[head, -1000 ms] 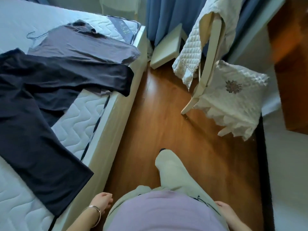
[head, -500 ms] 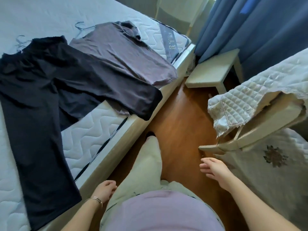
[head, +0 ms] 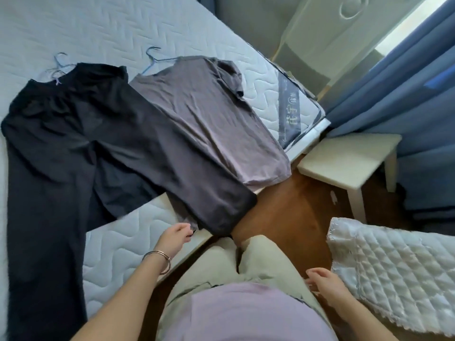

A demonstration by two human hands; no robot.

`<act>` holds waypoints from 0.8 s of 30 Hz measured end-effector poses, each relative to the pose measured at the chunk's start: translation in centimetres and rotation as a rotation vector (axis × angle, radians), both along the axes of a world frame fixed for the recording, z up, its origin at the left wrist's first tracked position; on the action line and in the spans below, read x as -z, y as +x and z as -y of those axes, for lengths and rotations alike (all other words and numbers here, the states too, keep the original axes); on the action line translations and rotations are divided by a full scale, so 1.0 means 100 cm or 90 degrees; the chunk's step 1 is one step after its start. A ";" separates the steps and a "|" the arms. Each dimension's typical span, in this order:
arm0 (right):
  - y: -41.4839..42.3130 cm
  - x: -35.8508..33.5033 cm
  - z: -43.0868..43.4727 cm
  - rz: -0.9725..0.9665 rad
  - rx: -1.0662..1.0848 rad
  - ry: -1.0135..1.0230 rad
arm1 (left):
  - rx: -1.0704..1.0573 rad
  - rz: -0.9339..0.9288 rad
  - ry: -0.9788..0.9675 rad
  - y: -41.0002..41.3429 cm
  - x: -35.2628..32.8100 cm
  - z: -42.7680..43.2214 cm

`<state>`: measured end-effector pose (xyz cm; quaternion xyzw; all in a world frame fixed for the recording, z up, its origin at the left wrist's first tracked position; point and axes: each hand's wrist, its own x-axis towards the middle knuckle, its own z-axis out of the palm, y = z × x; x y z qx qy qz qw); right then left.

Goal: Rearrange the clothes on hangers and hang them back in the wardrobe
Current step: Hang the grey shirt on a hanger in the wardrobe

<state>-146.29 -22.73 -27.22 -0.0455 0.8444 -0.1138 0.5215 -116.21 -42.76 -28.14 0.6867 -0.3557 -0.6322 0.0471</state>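
Black trousers [head: 56,153] lie flat on the mattress [head: 138,232], their waist on a pale wire hanger [head: 57,70]. Beside them lies a grey T-shirt [head: 209,129] on a blue wire hanger [head: 154,57], its hem hanging over the bed edge. One trouser leg crosses the shirt's lower part. My left hand [head: 173,238], a bangle on its wrist, reaches over the bed edge with loosely curled fingers just short of the shirt's lower corner. My right hand [head: 325,284] hangs relaxed by my hip, holding nothing. No wardrobe is in view.
A small white stool [head: 349,163] stands on the wooden floor [head: 290,210] by the bed's corner, in front of blue curtains [head: 406,89]. A white quilted cover [head: 398,274] lies close to my right side. My legs stand in the narrow gap between bed and cover.
I have turned towards the bed. My left hand rose from my side to the bed edge near the shirt's corner. My right hand dropped back beside my hip.
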 end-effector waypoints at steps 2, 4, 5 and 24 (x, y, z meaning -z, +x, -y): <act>-0.017 -0.002 0.021 -0.005 -0.044 0.014 | 0.003 -0.004 -0.032 -0.016 0.000 0.016; -0.036 -0.003 0.047 -0.012 -0.107 0.025 | 0.025 0.039 -0.031 -0.021 0.007 0.019; -0.048 0.000 0.060 -0.018 -0.139 0.024 | 0.032 0.056 -0.017 -0.021 0.012 0.017; -0.154 0.036 0.466 0.011 -0.666 -0.007 | -0.109 0.160 -0.013 -0.112 0.002 0.170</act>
